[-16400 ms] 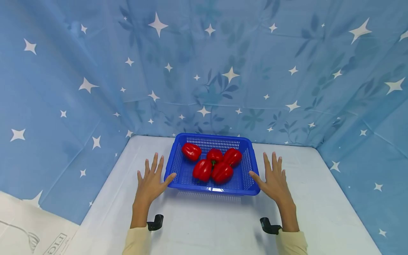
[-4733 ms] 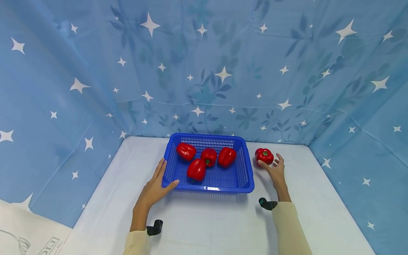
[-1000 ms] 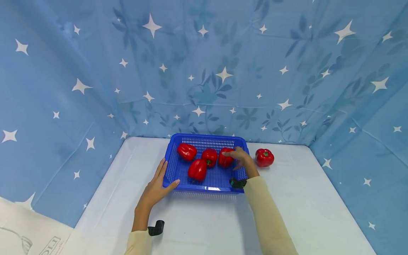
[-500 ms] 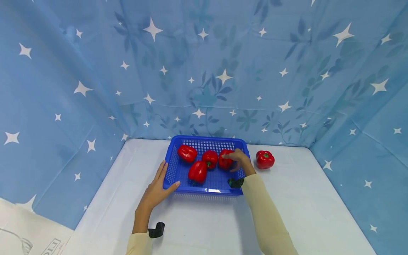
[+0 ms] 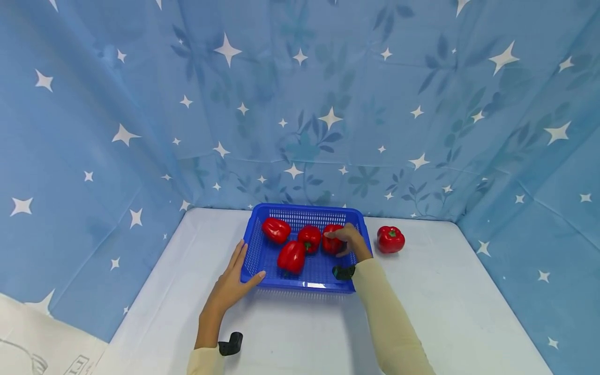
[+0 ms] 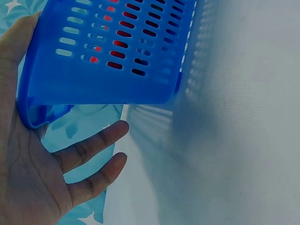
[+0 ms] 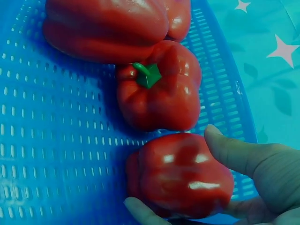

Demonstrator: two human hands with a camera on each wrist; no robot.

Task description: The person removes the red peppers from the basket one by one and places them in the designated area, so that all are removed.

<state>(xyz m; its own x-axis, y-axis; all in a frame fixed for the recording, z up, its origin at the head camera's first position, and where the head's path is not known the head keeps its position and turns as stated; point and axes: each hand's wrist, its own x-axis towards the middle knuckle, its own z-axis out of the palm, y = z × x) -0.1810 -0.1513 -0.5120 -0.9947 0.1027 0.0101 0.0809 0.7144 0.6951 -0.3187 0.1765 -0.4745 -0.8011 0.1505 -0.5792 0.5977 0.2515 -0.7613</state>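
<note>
A blue plastic basket (image 5: pixel 314 285) holds several red bell peppers. At its left corner my left hand (image 5: pixel 228 287) rests against the rim, thumb and fingers spread. In the left wrist view the basket's slotted wall (image 6: pixel 112 84) stands beside the palm, and two fingers extend free of it. My right hand (image 5: pixel 352 244) reaches over the basket's right side and holds the rightmost bell pepper (image 7: pixel 180 176) between thumb and fingers. Close by it lies another bell pepper (image 7: pixel 159 89) with a green stem. One more bell pepper (image 5: pixel 390 239) sits on the table, right of the basket.
The white table (image 5: pixel 300 333) carries the basket near its back edge. A blue curtain (image 5: pixel 300 104) with white stars hangs behind and at both sides. Pale printed cloth (image 5: pixel 42 338) shows at the lower left.
Since the earliest frame, one bell pepper has gone from basket to table. The right hand then moved left from it to the rightmost pepper inside; the left hand came to the rim.
</note>
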